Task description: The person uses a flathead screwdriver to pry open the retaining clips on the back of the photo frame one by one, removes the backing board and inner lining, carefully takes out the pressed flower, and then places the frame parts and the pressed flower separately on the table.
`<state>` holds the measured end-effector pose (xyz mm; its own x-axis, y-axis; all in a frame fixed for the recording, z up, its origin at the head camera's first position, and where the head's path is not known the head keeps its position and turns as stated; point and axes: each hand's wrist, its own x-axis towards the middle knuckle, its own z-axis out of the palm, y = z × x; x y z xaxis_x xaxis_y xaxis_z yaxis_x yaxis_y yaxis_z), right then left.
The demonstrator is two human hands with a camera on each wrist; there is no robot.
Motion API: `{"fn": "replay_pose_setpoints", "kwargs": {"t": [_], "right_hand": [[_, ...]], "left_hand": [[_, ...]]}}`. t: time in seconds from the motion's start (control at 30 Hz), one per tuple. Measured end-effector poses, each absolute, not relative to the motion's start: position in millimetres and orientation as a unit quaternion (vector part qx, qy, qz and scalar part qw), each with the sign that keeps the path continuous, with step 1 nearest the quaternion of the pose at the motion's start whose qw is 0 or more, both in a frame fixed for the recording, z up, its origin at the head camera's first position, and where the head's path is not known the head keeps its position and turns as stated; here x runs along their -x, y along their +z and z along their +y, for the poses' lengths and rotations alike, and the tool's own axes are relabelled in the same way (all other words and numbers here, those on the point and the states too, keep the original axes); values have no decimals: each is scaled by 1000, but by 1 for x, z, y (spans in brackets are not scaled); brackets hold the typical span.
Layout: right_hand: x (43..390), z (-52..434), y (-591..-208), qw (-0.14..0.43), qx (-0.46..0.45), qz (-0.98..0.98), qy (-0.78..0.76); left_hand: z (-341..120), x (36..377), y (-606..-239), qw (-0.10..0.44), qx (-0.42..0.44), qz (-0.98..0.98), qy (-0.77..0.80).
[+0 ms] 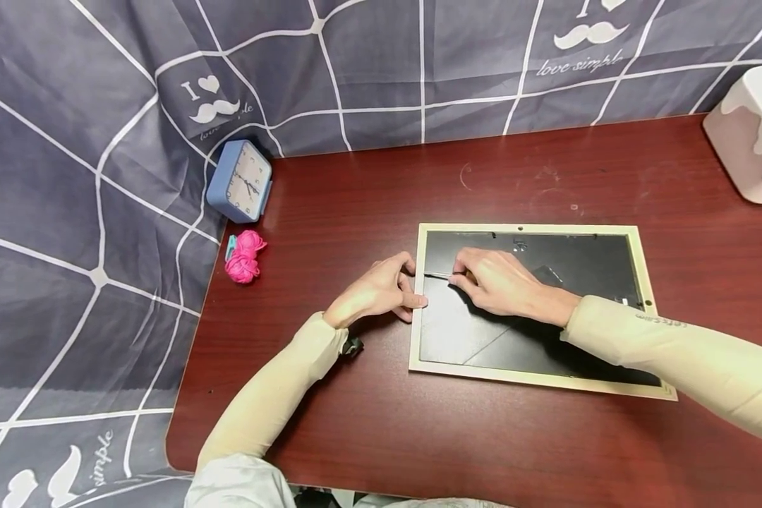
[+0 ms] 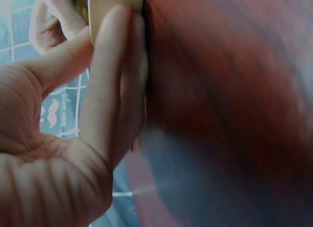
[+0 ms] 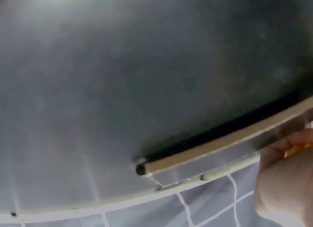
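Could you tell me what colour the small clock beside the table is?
The small square clock is light blue with a white face; head view.

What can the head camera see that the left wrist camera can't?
Only the head view shows the blue clock, the pink yarn, the white box, the right hand pinching a thin tool, and the whole picture frame. Only the left wrist view shows the left hand's palm creases close up. Both show the left hand with its fingers against the frame's pale edge, and the red table.
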<state>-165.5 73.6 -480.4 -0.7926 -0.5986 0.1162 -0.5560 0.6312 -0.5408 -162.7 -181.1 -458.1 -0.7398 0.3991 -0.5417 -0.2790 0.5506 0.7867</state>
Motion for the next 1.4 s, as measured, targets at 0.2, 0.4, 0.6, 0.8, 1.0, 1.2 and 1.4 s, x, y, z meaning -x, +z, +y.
{"fn": "replay_pose_setpoints", "kwargs": {"t": [0.2, 0.4, 0.6, 0.8, 1.0, 1.2, 1.4], "right_hand": [[167, 82, -466, 21, 283, 902, -326], [156, 91, -453, 4, 239, 905, -351], [138, 106, -447, 26, 208, 908, -363], [126, 116, -449, 33, 194, 912, -360], [123, 121, -450, 38, 187, 919, -346], [121, 124, -446, 22, 197, 919, -340], [115, 124, -444, 26, 202, 916, -346]], "left_hand": [[-190, 187, -446, 286, -47, 842, 455], [-177, 217, -442, 106, -142, 933, 313], [-139, 242, -449, 87, -238, 947, 196], [-119, 262, -468, 103, -318, 936, 106], [-124, 261, -471, 91, -339, 934, 68], [-135, 241, -459, 106, -351, 926, 91], [-148, 218, -457, 137, -356, 915, 133]]}}
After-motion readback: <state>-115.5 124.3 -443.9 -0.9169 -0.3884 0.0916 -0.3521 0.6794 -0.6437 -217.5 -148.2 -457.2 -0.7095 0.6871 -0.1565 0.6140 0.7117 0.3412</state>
